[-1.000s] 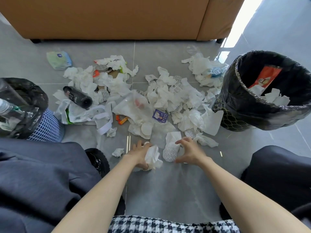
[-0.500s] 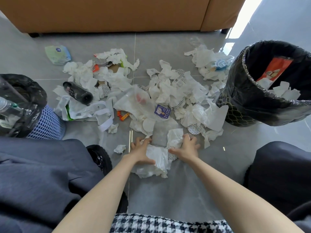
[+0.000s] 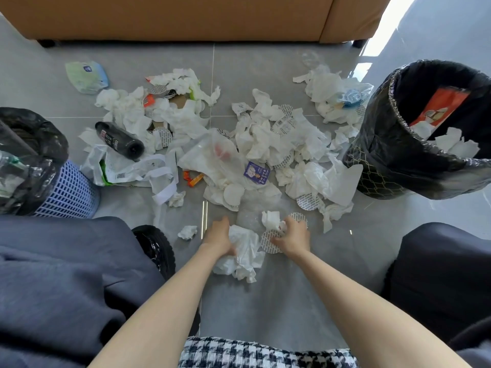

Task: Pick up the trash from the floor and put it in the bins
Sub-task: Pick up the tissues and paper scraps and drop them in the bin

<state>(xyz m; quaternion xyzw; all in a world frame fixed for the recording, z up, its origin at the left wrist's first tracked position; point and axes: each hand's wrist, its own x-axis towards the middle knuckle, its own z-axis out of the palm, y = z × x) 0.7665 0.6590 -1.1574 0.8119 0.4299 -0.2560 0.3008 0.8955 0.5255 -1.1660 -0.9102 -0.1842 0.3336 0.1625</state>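
The left hand (image 3: 218, 239) is closed on a wad of tissue (image 3: 243, 254) that droops toward 6 o'clock, while the right hand (image 3: 293, 239) is curled over a scrap (image 3: 271, 218) and a round seal (image 3: 271, 244), though whether it has them firmly pinched I cannot tell. The rest of the trash lies on the floor (image 3: 265, 301) from 10 to 2 o'clock of the hands. The black bin (image 3: 382, 166) stands at 2 o'clock, nearer the right hand, and the blue bin (image 3: 69, 192) at 10 o'clock, nearer the left, so I judge each handful goes out to its own side.
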